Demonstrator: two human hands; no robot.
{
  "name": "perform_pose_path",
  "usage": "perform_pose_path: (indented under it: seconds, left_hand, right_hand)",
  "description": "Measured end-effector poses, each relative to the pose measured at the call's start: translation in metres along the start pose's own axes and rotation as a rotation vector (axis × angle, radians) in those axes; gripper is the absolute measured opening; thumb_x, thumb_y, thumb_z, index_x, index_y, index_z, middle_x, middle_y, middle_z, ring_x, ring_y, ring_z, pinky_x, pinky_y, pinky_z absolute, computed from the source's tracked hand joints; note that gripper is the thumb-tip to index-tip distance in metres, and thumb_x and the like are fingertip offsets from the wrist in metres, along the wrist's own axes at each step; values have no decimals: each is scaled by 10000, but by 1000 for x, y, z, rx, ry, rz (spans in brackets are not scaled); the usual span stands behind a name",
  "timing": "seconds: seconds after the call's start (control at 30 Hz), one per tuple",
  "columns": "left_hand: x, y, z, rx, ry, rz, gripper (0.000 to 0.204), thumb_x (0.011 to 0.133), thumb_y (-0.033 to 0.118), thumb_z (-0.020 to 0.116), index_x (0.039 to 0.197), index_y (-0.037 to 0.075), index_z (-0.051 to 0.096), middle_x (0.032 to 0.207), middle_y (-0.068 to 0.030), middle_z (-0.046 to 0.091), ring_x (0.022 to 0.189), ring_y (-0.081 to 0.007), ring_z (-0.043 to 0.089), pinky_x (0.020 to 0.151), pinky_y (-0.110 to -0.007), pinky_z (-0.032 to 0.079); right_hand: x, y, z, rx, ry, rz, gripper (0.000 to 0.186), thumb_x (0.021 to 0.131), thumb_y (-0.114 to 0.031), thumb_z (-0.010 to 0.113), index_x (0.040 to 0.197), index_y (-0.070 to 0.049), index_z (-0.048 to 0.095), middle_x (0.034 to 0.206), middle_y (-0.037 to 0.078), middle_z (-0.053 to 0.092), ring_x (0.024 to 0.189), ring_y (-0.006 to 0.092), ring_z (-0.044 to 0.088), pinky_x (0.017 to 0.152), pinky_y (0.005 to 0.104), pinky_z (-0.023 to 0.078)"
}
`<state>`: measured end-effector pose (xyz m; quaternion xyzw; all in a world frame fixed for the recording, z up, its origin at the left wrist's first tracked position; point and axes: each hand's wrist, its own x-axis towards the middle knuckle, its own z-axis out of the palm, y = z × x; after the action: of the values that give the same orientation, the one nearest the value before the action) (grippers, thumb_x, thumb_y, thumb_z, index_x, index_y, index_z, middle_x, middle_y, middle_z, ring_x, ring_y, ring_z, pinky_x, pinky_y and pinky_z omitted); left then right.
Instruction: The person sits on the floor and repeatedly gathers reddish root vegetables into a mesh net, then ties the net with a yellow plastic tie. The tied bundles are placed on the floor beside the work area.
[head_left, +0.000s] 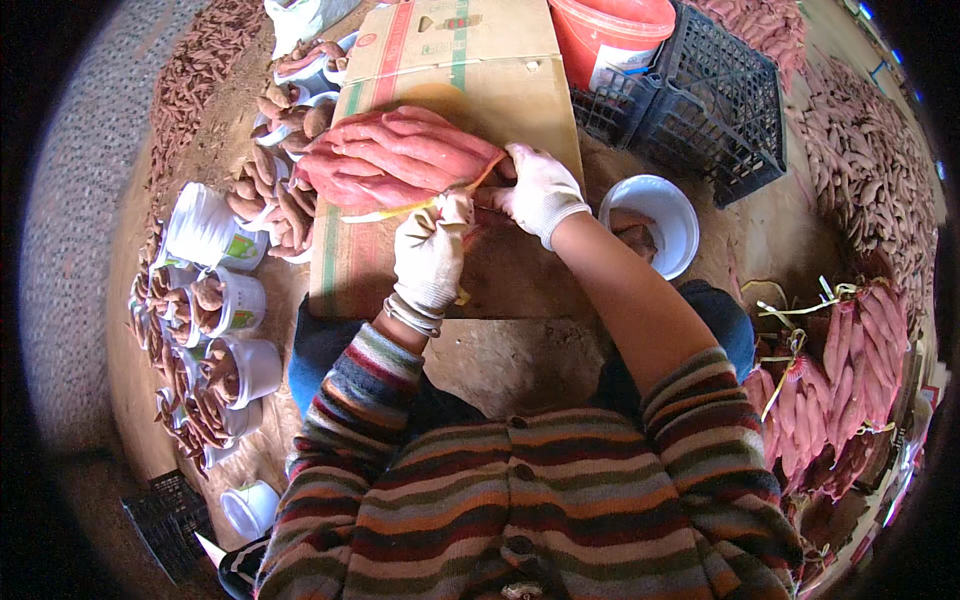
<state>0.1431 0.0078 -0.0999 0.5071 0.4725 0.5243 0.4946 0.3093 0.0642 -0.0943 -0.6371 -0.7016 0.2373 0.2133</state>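
A red mesh bag of long sweet potatoes lies on a cardboard sheet in front of me. My left hand, in a white knit glove, is closed on the near edge of the bag's open end, beside a pale yellow strip. My right hand, also gloved, grips the bag's right end with thumb and fingers; its fingertips are partly hidden.
A white bucket with potatoes stands right, below a black crate and red bucket. Several filled tubs line the left. Bagged potatoes and a loose heap are far right.
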Motion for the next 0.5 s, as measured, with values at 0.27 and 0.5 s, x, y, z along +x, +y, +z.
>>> perform_pose_path:
  seconds: [0.27, 0.5]
  left_hand:
    - [0, 14, 10, 83, -53, 205, 324, 988, 257, 470, 686, 140, 476, 642, 76, 416, 553, -25, 345, 495, -203, 290]
    - [-5, 20, 7, 215, 10, 95, 359, 996, 380, 467, 921, 67, 627, 627, 41, 473, 524, -59, 363, 453, -256, 325]
  right_hand:
    - [4, 78, -95, 487, -20, 188, 409, 799, -298, 759, 1093, -30, 666, 905, 62, 658, 748, 97, 595, 659, 249, 498]
    - [-23, 232, -83, -278, -346, 543, 366, 772, -327, 670, 1046, -86, 689, 1015, 193, 676, 948, 295, 654, 811, 388, 515]
